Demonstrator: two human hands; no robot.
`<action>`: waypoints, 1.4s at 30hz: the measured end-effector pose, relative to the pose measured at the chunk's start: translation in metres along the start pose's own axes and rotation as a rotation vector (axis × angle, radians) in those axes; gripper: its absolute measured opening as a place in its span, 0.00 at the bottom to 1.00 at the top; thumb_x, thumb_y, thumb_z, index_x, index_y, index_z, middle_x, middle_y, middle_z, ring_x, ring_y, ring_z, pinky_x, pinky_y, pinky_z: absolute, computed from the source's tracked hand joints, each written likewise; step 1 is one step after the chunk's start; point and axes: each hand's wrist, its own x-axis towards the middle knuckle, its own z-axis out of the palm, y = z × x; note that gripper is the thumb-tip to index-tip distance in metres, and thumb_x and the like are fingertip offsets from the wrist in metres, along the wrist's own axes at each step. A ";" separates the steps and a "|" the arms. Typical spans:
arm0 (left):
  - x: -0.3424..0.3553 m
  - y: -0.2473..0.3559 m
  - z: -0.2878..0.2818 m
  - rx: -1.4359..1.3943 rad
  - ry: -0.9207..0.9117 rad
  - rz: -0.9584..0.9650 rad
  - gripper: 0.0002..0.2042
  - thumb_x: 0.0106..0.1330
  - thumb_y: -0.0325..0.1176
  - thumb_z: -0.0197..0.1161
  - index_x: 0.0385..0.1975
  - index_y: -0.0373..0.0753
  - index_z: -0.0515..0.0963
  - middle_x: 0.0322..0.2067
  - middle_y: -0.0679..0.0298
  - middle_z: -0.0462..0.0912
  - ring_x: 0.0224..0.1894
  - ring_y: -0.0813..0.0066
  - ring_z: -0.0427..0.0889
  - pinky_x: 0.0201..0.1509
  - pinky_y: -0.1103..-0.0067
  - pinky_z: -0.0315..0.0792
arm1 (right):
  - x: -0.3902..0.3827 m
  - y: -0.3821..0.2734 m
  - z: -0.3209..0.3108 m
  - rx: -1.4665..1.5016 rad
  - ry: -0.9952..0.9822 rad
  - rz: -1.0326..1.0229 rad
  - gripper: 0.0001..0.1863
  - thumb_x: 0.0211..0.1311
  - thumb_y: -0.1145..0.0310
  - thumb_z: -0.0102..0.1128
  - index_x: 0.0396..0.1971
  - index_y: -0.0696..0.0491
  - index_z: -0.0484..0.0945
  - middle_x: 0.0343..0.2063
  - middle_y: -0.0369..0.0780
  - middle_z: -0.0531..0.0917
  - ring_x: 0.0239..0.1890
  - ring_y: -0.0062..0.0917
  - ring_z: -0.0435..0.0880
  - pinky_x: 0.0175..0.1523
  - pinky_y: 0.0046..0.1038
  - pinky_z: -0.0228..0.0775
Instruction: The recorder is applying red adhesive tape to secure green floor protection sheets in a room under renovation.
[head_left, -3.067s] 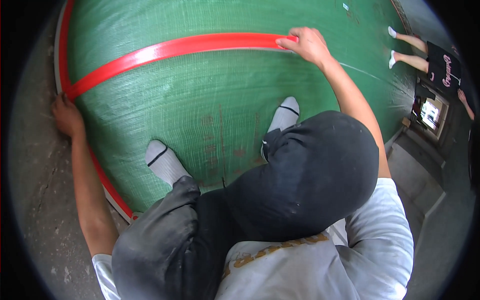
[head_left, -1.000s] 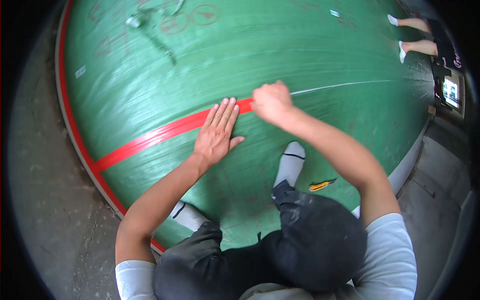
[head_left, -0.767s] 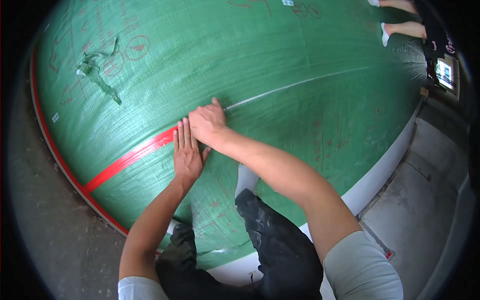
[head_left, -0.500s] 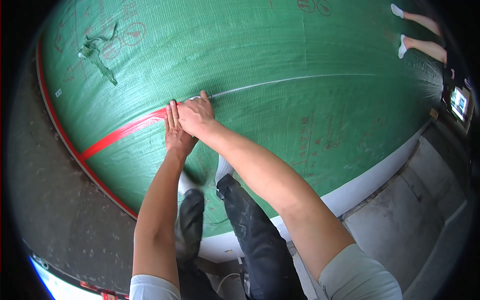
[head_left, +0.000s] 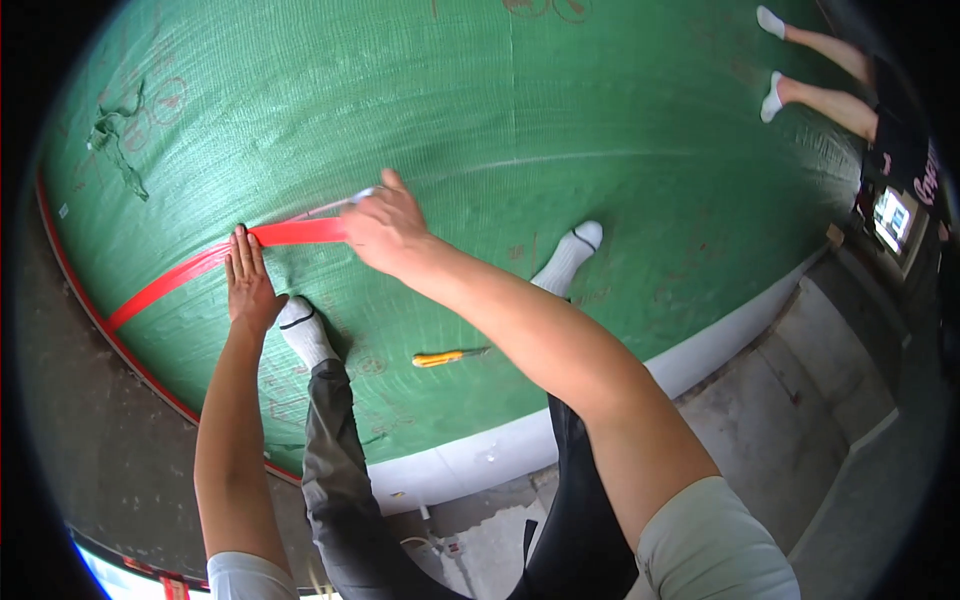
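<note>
A strip of red tape (head_left: 165,283) runs across the green woven sheet (head_left: 430,110) from its red-taped left edge. My left hand (head_left: 250,285) lies with fingers stretched out, its fingertips pressing on the tape. Farther right, my right hand (head_left: 387,228) is closed around a tape roll (head_left: 364,194), which it mostly hides; only a pale part shows beyond the fingers. Between the two hands the red tape is pulled taut and looks raised off the sheet. A yellow utility knife (head_left: 437,358) lies on the sheet, left of my right forearm.
My white-socked feet (head_left: 305,335) stand on the sheet. A crumpled green scrap (head_left: 118,145) lies at the upper left. At the far right are another person's legs (head_left: 830,103) and a lit screen (head_left: 891,220). A grey concrete floor (head_left: 800,400) shows beyond the sheet's white near edge.
My hands, close together before, are now apart, with red tape drawn out between them. My feet have stepped wider, and the yellow knife has come into view. The whole view has shifted rightward.
</note>
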 end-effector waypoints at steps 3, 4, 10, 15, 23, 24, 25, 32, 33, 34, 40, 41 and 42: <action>0.001 -0.012 0.008 -0.021 0.064 0.022 0.65 0.49 0.40 0.82 0.80 0.30 0.38 0.82 0.47 0.33 0.85 0.51 0.35 0.86 0.61 0.39 | -0.057 0.088 -0.046 -0.004 -0.105 0.017 0.13 0.66 0.52 0.67 0.35 0.46 0.87 0.24 0.42 0.86 0.36 0.36 0.89 0.61 0.41 0.66; 0.002 -0.008 0.008 -0.012 0.078 0.033 0.64 0.50 0.37 0.81 0.81 0.31 0.38 0.83 0.47 0.33 0.85 0.51 0.36 0.86 0.60 0.40 | -0.083 0.129 -0.063 -0.103 -0.036 -0.033 0.15 0.65 0.48 0.68 0.37 0.44 0.87 0.24 0.40 0.86 0.35 0.34 0.88 0.57 0.39 0.66; 0.008 -0.004 0.007 0.054 0.101 0.022 0.63 0.50 0.34 0.81 0.81 0.30 0.39 0.82 0.48 0.35 0.84 0.52 0.37 0.86 0.62 0.42 | -0.229 0.359 -0.165 -0.279 -0.005 -0.045 0.19 0.65 0.47 0.68 0.41 0.47 0.87 0.24 0.41 0.85 0.32 0.36 0.85 0.56 0.39 0.67; 0.006 -0.007 0.011 0.117 0.024 -0.077 0.65 0.48 0.34 0.82 0.81 0.31 0.38 0.83 0.48 0.34 0.85 0.53 0.38 0.86 0.61 0.42 | -0.238 0.399 -0.137 -0.280 0.088 0.161 0.17 0.66 0.49 0.68 0.37 0.49 0.86 0.21 0.45 0.83 0.28 0.42 0.81 0.52 0.40 0.68; 0.018 0.011 0.001 0.120 -0.082 -0.170 0.66 0.49 0.36 0.82 0.81 0.32 0.36 0.83 0.50 0.30 0.85 0.55 0.38 0.85 0.59 0.43 | -0.195 0.407 -0.116 -0.314 -0.052 0.538 0.22 0.66 0.48 0.68 0.26 0.53 0.87 0.25 0.49 0.85 0.37 0.49 0.86 0.69 0.53 0.65; 0.017 0.012 0.002 0.120 -0.075 -0.163 0.65 0.49 0.36 0.82 0.81 0.32 0.36 0.83 0.50 0.31 0.85 0.55 0.38 0.85 0.59 0.44 | -0.193 0.406 -0.114 -0.324 -0.055 0.549 0.22 0.66 0.48 0.68 0.27 0.54 0.88 0.26 0.50 0.86 0.38 0.49 0.86 0.69 0.53 0.65; 0.015 0.010 0.003 0.120 -0.067 -0.160 0.65 0.50 0.35 0.81 0.81 0.32 0.36 0.83 0.50 0.31 0.85 0.55 0.38 0.85 0.59 0.44 | -0.190 0.404 -0.113 -0.332 -0.057 0.557 0.21 0.66 0.49 0.68 0.28 0.54 0.88 0.28 0.50 0.87 0.39 0.48 0.87 0.68 0.53 0.66; 0.009 0.003 0.012 0.072 0.035 -0.065 0.60 0.54 0.31 0.77 0.81 0.33 0.37 0.83 0.50 0.31 0.84 0.53 0.38 0.85 0.61 0.45 | -0.172 0.402 -0.109 -0.334 -0.143 0.666 0.16 0.64 0.53 0.69 0.34 0.51 0.90 0.36 0.49 0.90 0.46 0.47 0.88 0.72 0.53 0.63; 0.009 0.006 0.014 0.020 0.090 -0.019 0.56 0.59 0.32 0.74 0.81 0.33 0.39 0.83 0.48 0.34 0.84 0.52 0.39 0.85 0.61 0.44 | -0.172 0.403 -0.112 -0.332 -0.164 0.682 0.15 0.64 0.53 0.69 0.35 0.51 0.90 0.38 0.49 0.90 0.47 0.46 0.88 0.72 0.53 0.63; 0.010 0.006 0.018 -0.029 0.151 0.023 0.52 0.65 0.34 0.72 0.81 0.33 0.41 0.82 0.47 0.36 0.84 0.51 0.40 0.85 0.61 0.44 | -0.169 0.405 -0.114 -0.330 -0.177 0.695 0.15 0.64 0.54 0.69 0.36 0.51 0.90 0.39 0.48 0.90 0.48 0.46 0.88 0.72 0.53 0.63; 0.031 0.071 0.052 -0.442 0.662 -0.114 0.40 0.81 0.49 0.53 0.81 0.32 0.44 0.81 0.43 0.41 0.83 0.46 0.40 0.85 0.58 0.39 | -0.161 0.405 -0.107 -0.292 -0.211 0.693 0.13 0.64 0.57 0.68 0.37 0.51 0.90 0.40 0.48 0.90 0.50 0.46 0.87 0.70 0.53 0.66; 0.043 0.106 0.060 -0.440 0.723 -0.141 0.40 0.81 0.50 0.52 0.81 0.31 0.43 0.81 0.41 0.40 0.83 0.44 0.39 0.85 0.57 0.37 | -0.161 0.405 -0.106 -0.286 -0.206 0.697 0.13 0.64 0.58 0.68 0.37 0.52 0.90 0.39 0.48 0.90 0.49 0.46 0.87 0.70 0.53 0.66; 0.052 0.142 0.063 -0.464 0.797 -0.154 0.42 0.80 0.53 0.52 0.80 0.30 0.42 0.81 0.39 0.40 0.83 0.42 0.37 0.85 0.56 0.35 | -0.159 0.401 -0.109 -0.266 -0.221 0.687 0.13 0.64 0.59 0.67 0.36 0.52 0.90 0.39 0.48 0.90 0.49 0.47 0.87 0.69 0.54 0.67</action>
